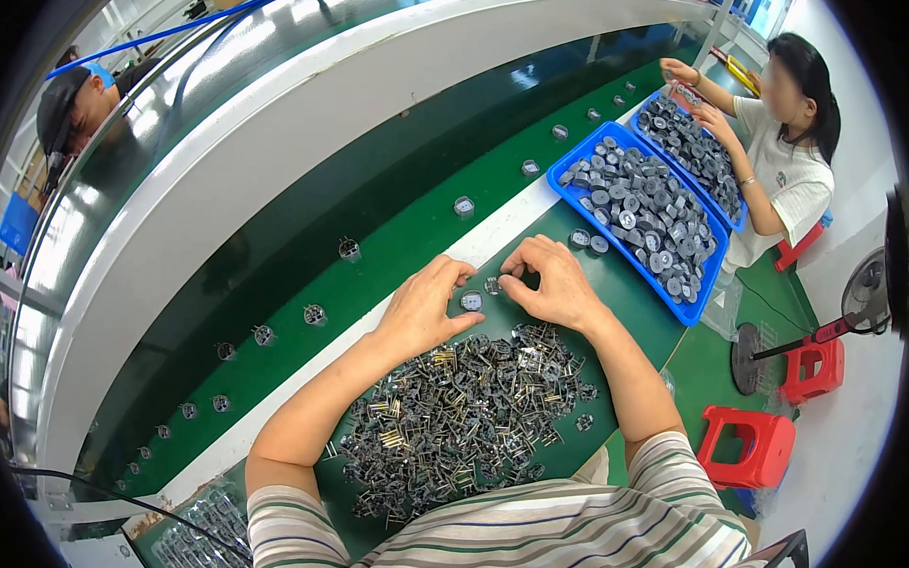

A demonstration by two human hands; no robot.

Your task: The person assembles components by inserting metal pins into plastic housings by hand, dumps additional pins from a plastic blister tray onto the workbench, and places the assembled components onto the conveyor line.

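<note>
Workers line an electronics factory's assembly floor: a green conveyor belt (407, 224) dotted with small round parts (464, 207) stretches from eight o'clock past one; pinned electronic components (459, 404) lie heaped at six; a co-worker (796, 182) and blue plastic bins (688, 314) of grey discs (647, 212) occupy half past two, a capped worker (63, 117) ten.

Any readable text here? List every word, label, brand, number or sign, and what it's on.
None legible.
Small round grey part with a pale face, beside the left hand: marks too small to read.
Round grey parts in the near blue plastic tray: any markings too small.
Co-worker's cream short-sleeved shirt: small dark mark, too blurred to tell.
</note>
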